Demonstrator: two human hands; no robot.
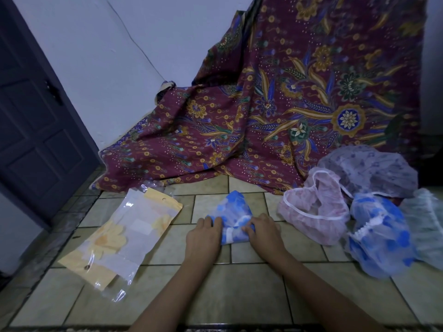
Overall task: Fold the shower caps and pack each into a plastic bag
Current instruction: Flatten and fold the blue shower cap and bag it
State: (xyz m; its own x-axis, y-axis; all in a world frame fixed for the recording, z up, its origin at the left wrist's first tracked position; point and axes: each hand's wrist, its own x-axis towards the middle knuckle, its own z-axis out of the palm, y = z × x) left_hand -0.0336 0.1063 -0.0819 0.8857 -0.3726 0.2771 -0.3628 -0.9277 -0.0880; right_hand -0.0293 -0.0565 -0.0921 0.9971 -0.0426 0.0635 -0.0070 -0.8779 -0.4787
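A blue-and-white shower cap (233,213), partly folded into a wedge, lies on the tiled floor (239,295) in the middle. My left hand (202,236) holds its left side, and my right hand (262,230) grips its right side and the white elastic band. A stack of clear plastic bags with yellow flower print (119,238) lies flat to the left. On the right sit more unfolded caps: a pink one (311,212), another blue one (381,236), a lilac one (374,168) and a pale green one (429,221).
A maroon batik cloth (275,104) hangs down the back and spreads onto the floor behind the caps. A dark door (36,116) stands at the left, with a pale wall (119,56) beside it.
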